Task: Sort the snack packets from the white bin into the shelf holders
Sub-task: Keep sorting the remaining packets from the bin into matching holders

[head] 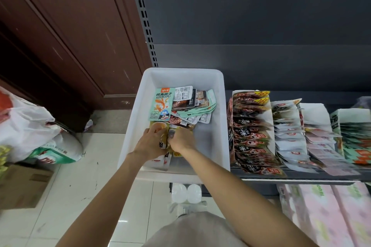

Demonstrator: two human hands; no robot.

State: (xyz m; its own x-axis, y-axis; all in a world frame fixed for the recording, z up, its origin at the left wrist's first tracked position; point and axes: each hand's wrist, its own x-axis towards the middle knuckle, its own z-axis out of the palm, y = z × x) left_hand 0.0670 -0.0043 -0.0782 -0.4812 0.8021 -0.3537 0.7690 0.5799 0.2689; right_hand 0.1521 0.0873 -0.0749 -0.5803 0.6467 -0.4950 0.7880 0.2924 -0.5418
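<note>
Yellow snack packets (168, 136) gripped by left hand (149, 142) and right hand (181, 140) inside white bin (218, 118).

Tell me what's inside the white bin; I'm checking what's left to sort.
The white bin holds mint-green packets, dark packets and yellow packets gripped by both hands; lower layers are covered.

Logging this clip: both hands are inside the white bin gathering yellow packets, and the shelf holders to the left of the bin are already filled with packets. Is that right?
Not quite. The head view shows the shelf holders to the right of the white bin, not the left. The rest holds: the left hand and right hand are both inside the bin on the yellow packets, and the holders are filled with packets.
</note>
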